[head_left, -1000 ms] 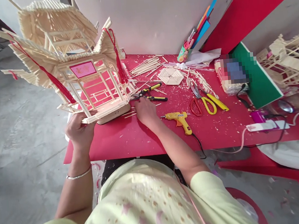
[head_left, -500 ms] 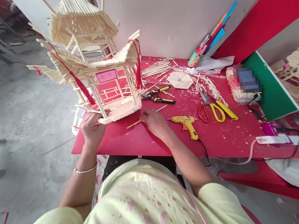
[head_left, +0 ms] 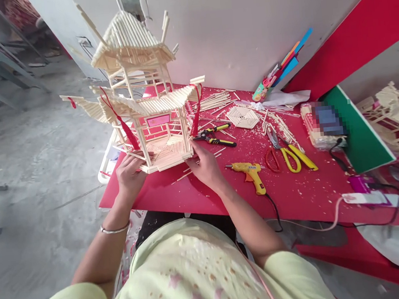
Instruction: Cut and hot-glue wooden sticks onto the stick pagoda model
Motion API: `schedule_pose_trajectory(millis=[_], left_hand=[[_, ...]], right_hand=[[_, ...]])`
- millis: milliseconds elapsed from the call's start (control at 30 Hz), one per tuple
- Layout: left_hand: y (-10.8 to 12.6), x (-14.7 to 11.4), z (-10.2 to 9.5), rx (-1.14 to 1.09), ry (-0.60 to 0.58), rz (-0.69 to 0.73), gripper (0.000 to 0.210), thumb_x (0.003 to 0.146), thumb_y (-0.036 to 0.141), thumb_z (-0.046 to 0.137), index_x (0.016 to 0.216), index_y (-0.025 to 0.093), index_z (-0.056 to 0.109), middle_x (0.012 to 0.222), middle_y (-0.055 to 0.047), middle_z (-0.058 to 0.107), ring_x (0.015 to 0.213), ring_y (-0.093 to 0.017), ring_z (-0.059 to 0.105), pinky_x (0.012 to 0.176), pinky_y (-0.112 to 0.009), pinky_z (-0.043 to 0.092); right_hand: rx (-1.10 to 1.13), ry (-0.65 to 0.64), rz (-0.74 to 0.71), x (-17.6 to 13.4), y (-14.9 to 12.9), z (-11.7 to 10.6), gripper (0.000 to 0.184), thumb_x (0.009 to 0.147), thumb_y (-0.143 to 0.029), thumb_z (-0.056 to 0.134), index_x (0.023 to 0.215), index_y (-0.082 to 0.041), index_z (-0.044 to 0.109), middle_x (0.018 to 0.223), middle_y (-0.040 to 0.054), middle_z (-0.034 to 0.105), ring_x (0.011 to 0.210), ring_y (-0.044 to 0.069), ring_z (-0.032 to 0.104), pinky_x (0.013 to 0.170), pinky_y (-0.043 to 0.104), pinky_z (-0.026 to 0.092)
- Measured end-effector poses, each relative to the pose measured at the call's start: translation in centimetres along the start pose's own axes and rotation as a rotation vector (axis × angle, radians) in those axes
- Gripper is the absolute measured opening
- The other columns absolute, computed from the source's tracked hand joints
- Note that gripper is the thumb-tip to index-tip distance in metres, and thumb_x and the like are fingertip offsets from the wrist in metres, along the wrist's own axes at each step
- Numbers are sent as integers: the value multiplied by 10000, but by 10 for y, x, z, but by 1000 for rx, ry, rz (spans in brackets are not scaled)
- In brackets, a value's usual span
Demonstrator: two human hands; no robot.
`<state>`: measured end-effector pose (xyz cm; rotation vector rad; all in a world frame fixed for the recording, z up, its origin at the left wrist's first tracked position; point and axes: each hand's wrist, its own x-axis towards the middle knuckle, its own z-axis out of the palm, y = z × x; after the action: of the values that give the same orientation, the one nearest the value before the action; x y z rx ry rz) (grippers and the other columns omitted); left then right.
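Observation:
A two-tier model pavilion (head_left: 167, 154) built of pale wooden sticks stands in front of me, slightly tilted, over the left part of the red table. Red tassels (head_left: 128, 132) hang from its lower roof corners, and a pink plaque (head_left: 158, 120) sits under the eave. My left hand (head_left: 131, 174) grips the base at its left corner, fingers partly hidden behind it. At the right corner of the base, my right hand (head_left: 204, 165) is closed on the edge. A few loose sticks (head_left: 184, 175) lie on the table beside that hand.
A yellow glue gun (head_left: 250, 175) with a black cord lies right of my hands. Behind are black-and-yellow pliers (head_left: 215, 136), scissors (head_left: 285, 153), a yellow cutter (head_left: 303, 154), a hexagonal stick panel (head_left: 243, 117) and a stick pile (head_left: 214, 100). A green board (head_left: 362, 140) stands at right.
My right hand has left the loose stick on the table and taken hold of the pavilion's right base corner. The pavilion now appears more upright and farther right in view.

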<state>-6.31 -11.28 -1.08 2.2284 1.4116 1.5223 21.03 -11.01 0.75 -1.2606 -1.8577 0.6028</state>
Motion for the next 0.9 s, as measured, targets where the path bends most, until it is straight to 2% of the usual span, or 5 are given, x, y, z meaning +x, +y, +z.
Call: schedule_pose_trajectory(millis=[200, 367, 600, 733, 900], left_hand=[[-21, 1, -2, 34, -166, -68, 225, 909, 232, 608, 990, 223, 818, 1064, -80, 810, 1053, -243, 746, 994, -406, 579], [-34, 2, 0, 55, -216, -53, 224, 931, 277, 600, 997, 224, 807, 1045, -98, 799, 1052, -263, 733, 948, -416, 587], [-36, 0, -8, 146, -342, -13, 208, 924, 333, 608, 965, 197, 759, 990, -118, 765, 1074, -287, 716, 924, -407, 579], [-29, -7, -15, 208, -302, 22, 195, 943, 289, 598, 1015, 205, 759, 965, -102, 756, 1034, -279, 719, 905, -397, 582], [-21, -15, -19, 193, -181, 34, 242, 946, 283, 651, 1144, 198, 760, 1124, -113, 786, 1125, -285, 727, 1084, -478, 547]], right_hand=[[-2, 39, 0, 6, 18, 12, 529, 954, -223, 672, 1481, -234, 626, 1246, 110, 764, 1110, 284, 725, 969, 399, 601], [-89, 102, -54, 11, 32, 21, 564, 952, -156, 635, 1513, -199, 599, 1243, 133, 738, 1183, 298, 664, 1079, 447, 533], [-201, 90, -40, 10, 43, 28, 591, 938, -102, 585, 1514, -234, 609, 1274, 135, 696, 1182, 301, 621, 1041, 441, 529], [-228, 79, -50, 7, 43, 27, 595, 966, -129, 575, 1555, -216, 558, 1279, 150, 680, 1182, 302, 614, 1041, 446, 534], [-284, 65, -48, 3, 32, 22, 554, 988, -145, 553, 1541, -182, 553, 1283, 164, 671, 1207, 302, 613, 1055, 452, 539]])
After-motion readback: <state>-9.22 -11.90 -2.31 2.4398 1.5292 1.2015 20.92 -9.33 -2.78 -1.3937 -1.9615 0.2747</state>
